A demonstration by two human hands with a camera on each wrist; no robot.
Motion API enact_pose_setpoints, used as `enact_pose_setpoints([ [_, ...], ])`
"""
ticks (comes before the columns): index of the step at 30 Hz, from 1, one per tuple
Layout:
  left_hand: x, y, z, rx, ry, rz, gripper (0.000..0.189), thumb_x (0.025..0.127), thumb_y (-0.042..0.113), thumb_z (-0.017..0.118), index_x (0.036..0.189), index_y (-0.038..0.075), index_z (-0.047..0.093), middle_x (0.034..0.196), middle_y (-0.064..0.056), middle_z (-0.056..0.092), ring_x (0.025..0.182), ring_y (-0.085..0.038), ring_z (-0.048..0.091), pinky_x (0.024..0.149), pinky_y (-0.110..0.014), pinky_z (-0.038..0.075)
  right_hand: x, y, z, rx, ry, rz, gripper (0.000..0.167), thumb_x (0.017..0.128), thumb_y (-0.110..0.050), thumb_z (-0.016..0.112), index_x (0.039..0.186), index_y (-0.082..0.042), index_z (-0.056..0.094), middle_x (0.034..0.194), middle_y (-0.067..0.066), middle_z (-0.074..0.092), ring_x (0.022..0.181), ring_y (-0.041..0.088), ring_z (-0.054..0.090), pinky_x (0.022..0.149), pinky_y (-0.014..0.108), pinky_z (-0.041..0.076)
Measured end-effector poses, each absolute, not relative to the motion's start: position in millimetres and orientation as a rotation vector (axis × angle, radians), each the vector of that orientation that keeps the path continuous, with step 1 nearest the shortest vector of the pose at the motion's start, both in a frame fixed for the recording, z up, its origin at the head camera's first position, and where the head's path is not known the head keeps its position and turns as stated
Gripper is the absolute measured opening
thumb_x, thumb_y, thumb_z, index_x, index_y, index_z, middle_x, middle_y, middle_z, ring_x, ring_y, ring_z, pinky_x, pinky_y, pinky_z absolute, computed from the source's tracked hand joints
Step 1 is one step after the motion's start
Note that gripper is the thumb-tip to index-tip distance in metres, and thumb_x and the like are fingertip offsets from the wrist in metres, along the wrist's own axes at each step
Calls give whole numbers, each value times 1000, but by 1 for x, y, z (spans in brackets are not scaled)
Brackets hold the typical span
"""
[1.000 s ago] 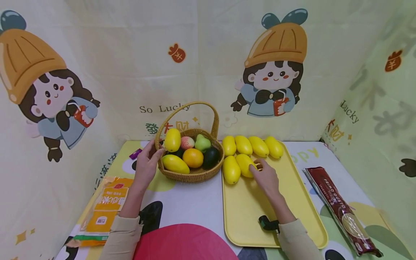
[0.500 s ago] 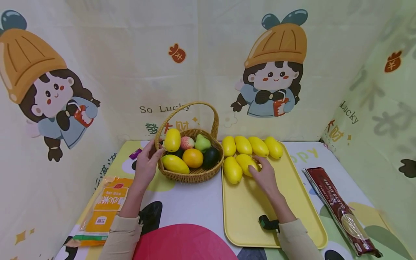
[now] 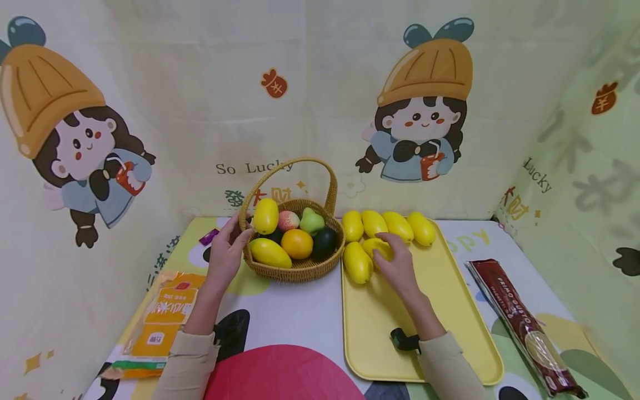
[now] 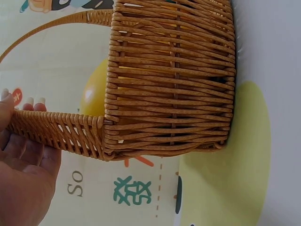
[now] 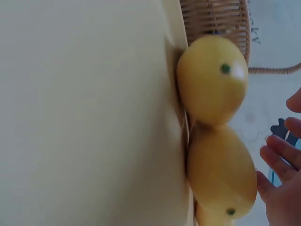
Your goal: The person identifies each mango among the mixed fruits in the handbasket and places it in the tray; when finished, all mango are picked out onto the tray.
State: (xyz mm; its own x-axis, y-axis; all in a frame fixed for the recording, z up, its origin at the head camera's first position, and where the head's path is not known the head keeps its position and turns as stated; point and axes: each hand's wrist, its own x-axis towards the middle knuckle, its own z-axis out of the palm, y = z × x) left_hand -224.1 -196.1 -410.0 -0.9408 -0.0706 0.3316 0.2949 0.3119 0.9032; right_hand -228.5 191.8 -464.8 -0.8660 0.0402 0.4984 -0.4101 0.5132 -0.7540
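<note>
My left hand (image 3: 227,250) grips the base of the wicker basket's handle (image 4: 56,132), thumb on one side and fingers on the other. The basket (image 3: 295,273) contains two yellow mangoes, an orange (image 3: 297,244), a green pear (image 3: 312,221), a pinkish peach (image 3: 288,220) and dark fruit. On the yellow tray (image 3: 425,300) lie more mangoes: a back row and a front pair. Over the right one of that pair (image 5: 221,169) hovers my right hand (image 3: 397,265), its fingers loosely spread and the little finger right at the fruit's surface. The hand partly hides that mango in the head view.
An orange food packet (image 3: 162,322) lies left of my left forearm. Right of the tray is a dark red spaghetti pack (image 3: 525,328). A small purple wrapper (image 3: 208,237) sits left of the basket. A printed cloth wall (image 3: 320,111) stands close behind.
My right hand has shifted left and up over the front right mango, its fingers coming off the fruit's side. The front left mango has turned slightly. My left hand stays on the handle.
</note>
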Motion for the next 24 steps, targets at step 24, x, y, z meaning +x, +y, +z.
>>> enact_pose_setpoints([
  [24, -205, -189, -379, -153, -2323, -1718, 44, 102, 22, 55, 145, 13, 47, 119, -13, 57, 113, -21, 55, 92, -8, 48, -264, 95, -433, 566, -2516, 1439, 46, 93, -20, 66, 137, -13, 55, 138, 9, 57, 127, 30, 56, 109, 47, 46],
])
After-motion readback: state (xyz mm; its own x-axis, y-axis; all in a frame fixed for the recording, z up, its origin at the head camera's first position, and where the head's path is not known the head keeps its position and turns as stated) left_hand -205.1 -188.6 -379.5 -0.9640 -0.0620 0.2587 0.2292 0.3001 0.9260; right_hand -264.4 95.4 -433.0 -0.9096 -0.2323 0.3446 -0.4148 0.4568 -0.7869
